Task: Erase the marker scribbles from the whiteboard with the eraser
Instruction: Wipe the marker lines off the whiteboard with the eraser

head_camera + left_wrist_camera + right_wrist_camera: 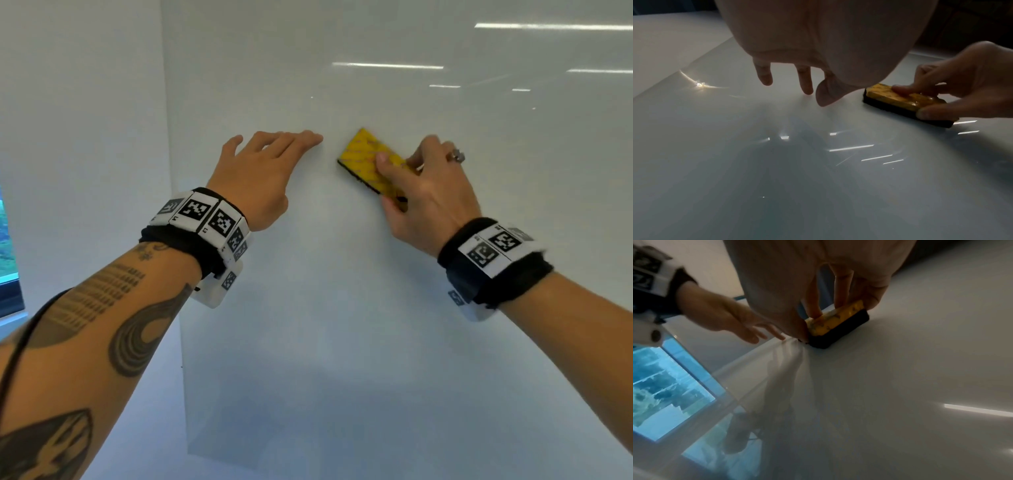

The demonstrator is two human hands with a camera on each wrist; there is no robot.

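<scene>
Right hand (424, 192) holding the yellow eraser (371, 159) flat against the whiteboard (342, 308), left hand (263, 174) resting loose, fingertips touching the board just beside it

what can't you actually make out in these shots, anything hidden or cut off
- Board surface under the eraser: hidden by its dark pad in all views, so any scribble there cannot be seen.
- Eraser's lower end: covered by the right hand in the head view.
- Whiteboard right and bottom parts: cut off by the frame.
- Left hand fingertip contact: unclear; the palm blocks the left wrist view.
</scene>
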